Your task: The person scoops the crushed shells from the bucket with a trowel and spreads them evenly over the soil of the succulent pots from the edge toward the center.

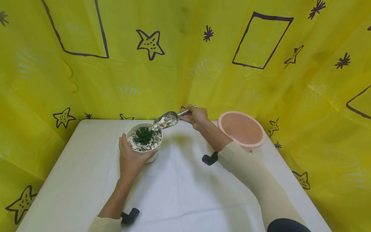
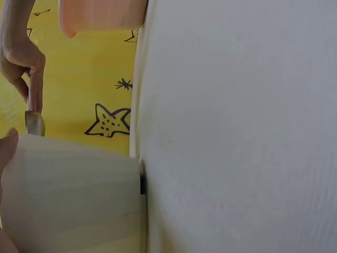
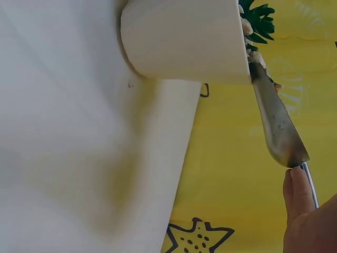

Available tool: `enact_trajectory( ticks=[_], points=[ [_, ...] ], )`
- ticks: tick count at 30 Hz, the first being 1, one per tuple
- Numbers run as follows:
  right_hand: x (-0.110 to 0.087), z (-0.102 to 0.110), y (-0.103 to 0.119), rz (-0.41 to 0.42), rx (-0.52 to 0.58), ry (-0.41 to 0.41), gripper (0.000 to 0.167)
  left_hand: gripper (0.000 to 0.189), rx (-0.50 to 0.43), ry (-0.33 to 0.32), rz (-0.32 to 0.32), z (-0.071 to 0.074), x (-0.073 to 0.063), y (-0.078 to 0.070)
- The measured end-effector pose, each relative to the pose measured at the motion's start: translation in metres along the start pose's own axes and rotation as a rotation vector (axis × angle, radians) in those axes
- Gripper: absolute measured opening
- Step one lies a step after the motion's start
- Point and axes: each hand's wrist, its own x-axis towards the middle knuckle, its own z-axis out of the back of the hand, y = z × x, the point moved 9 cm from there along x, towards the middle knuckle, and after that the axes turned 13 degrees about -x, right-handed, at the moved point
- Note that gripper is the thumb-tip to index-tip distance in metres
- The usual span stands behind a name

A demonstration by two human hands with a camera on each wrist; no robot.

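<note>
A white pot [image 1: 150, 157] stands on the table, filled with pebbles [image 1: 141, 146] around a green succulent [image 1: 144, 135]. My left hand [image 1: 131, 158] grips the pot's near left side, thumb along the front and fingers round the left. With my right hand [image 1: 197, 116] I hold a metal scoop [image 3: 276, 124] by its handle, behind and right of the pot. Pebbles fill the scoop, and its lip overlaps the pot's back right rim, tilted down toward it. In the left wrist view the pot wall [image 2: 73, 195] hides most of the scoop.
A pink basin [image 1: 242, 129] sits at the table's back right, beyond my right forearm. White cloth covers the table [image 1: 179, 193]. A yellow curtain [image 1: 179, 77] with drawn stars hangs right behind the back edge. Black wrist mounts [image 1: 130, 216] stick out from both sleeves.
</note>
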Motion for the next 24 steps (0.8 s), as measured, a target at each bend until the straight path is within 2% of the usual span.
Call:
enact_trajectory(
  ticks=[5,11,13,17,24],
  points=[
    [-0.001,0.0,-0.001,-0.006,0.0,0.004,0.035,0.137,0.01,-0.039,0.001,-0.002,-0.003,-0.001],
    [-0.001,0.001,0.0,-0.002,-0.005,-0.004,0.024,0.132,0.009,-0.044,-0.037,0.0,-0.001,-0.003],
    [0.0,0.001,0.0,0.002,-0.007,-0.003,0.027,0.131,0.005,-0.034,-0.045,0.0,0.0,-0.001],
    [0.0,0.004,0.001,0.0,-0.005,-0.013,0.026,0.13,-0.012,0.02,-0.05,0.001,0.005,0.002],
    [0.001,0.009,0.001,-0.02,0.002,-0.026,0.021,0.125,-0.026,0.165,-0.054,0.0,0.012,0.004]
  ],
)
